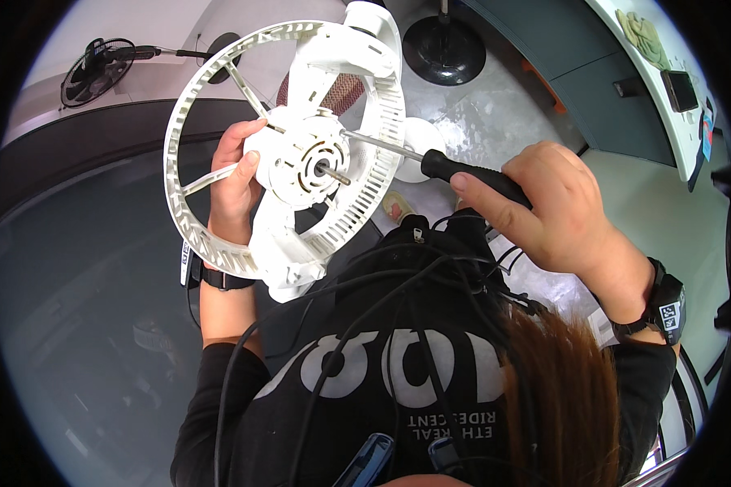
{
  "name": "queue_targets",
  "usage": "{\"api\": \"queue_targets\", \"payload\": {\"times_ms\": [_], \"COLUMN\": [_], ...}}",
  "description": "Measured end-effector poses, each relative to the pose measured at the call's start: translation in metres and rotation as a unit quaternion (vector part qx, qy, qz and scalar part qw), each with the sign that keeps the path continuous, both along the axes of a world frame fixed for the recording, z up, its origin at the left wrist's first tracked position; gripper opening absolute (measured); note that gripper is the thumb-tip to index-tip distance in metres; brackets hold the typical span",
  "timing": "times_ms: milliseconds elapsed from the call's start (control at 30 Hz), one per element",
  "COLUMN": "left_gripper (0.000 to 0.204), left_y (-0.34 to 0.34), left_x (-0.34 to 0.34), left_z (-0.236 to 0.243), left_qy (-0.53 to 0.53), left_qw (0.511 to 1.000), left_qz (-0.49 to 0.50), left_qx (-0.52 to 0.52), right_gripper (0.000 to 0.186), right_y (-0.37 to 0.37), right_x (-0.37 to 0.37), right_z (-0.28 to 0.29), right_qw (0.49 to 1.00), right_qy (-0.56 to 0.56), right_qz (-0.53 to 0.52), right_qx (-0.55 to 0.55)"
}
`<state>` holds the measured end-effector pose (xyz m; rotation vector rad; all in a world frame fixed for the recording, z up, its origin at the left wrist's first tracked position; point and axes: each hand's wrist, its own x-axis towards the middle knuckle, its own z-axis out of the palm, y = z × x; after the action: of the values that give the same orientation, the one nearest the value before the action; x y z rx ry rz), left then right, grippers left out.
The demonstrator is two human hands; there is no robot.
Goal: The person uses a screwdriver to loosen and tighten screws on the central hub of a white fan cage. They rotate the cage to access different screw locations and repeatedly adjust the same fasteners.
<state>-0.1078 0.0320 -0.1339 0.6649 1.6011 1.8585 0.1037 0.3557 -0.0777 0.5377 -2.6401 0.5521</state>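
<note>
A white plastic fan housing (pixel 301 63), a ribbed ring with spokes around a central motor hub and protruding metal shaft, fills the upper middle of the head view, held up above my body. My left hand (pixel 237 183) grips it at the hub's left side and a spoke, partly hidden behind the ring. My right hand (pixel 544 207) is closed round the black handle of a screwdriver (pixel 479 175). Its metal blade reaches leftward across the ring to the hub's upper right edge; whether the tip sits in a screw is too small to tell.
A black fan (pixel 97 73) stands upper left, a black round base (pixel 444 61) at top. A white round object (pixel 419 134) lies behind the housing. At right, a white counter (pixel 684 138) over grey cabinets holds a green cloth (pixel 642 36) and dark device (pixel 679 90). Black cables cross my torso.
</note>
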Motion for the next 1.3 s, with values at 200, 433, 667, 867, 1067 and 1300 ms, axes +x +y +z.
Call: {"api": "queue_targets", "payload": {"times_ms": [200, 433, 667, 867, 1067, 1300], "left_gripper": [0.038, 0.038, 0.039, 0.044, 0.041, 0.037], "left_y": [-0.006, -0.007, -0.007, -0.009, -0.009, -0.010], "left_x": [-0.006, -0.006, -0.005, -0.007, -0.005, -0.006], "left_z": [-0.002, -0.006, -0.008, -0.009, -0.005, -0.004], "left_qy": [0.009, 0.002, 0.014, 0.017, 0.012, 0.032], "left_qw": [1.000, 1.000, 1.000, 1.000, 1.000, 0.999], "left_qz": [-0.019, -0.009, -0.003, -0.004, -0.001, -0.004], "left_qx": [-0.002, -0.008, 0.000, -0.017, -0.019, -0.019], "right_gripper": [0.042, 0.019, 0.026, 0.028, 0.035, 0.021], "right_y": [-0.006, -0.019, -0.023, 0.002, -0.011, -0.028], "right_x": [-0.002, -0.012, 0.004, -0.004, -0.003, -0.007], "right_z": [-0.018, -0.007, 0.005, -0.005, -0.007, -0.004], "right_qw": [0.987, 0.569, 0.951, 0.999, 0.992, 0.529], "right_qy": [-0.079, -0.360, -0.167, 0.034, -0.064, -0.423], "right_qz": [-0.006, -0.226, -0.057, 0.013, -0.034, -0.246], "right_qx": [-0.141, -0.704, -0.256, 0.000, -0.103, -0.693]}}
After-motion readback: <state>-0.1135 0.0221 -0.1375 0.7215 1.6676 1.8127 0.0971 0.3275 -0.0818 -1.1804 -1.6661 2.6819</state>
